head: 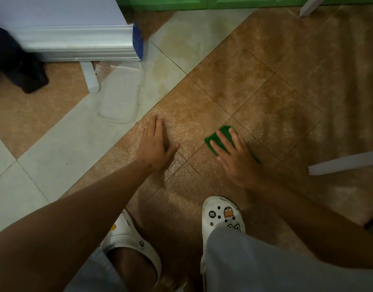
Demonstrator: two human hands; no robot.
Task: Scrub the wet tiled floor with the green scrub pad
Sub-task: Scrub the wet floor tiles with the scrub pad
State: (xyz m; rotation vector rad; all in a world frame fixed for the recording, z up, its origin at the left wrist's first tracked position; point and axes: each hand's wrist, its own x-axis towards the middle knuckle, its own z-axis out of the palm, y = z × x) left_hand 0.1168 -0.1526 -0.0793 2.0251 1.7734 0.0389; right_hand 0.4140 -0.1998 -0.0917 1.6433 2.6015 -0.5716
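Note:
A green scrub pad (222,131) lies flat on the wet brown tiled floor (255,98) in the middle of the head view. My right hand (234,157) presses down on the pad with spread fingers, covering most of it. My left hand (158,144) rests flat on a glistening wet tile to the left of the pad, fingers apart, holding nothing.
A clear plastic tray (120,93) lies on the pale tile strip at upper left, next to a white appliance base (80,43) and its foot. A dark cloth (17,66) sits far left. White furniture legs (345,163) stand at right. My white clogs (221,213) are below the hands.

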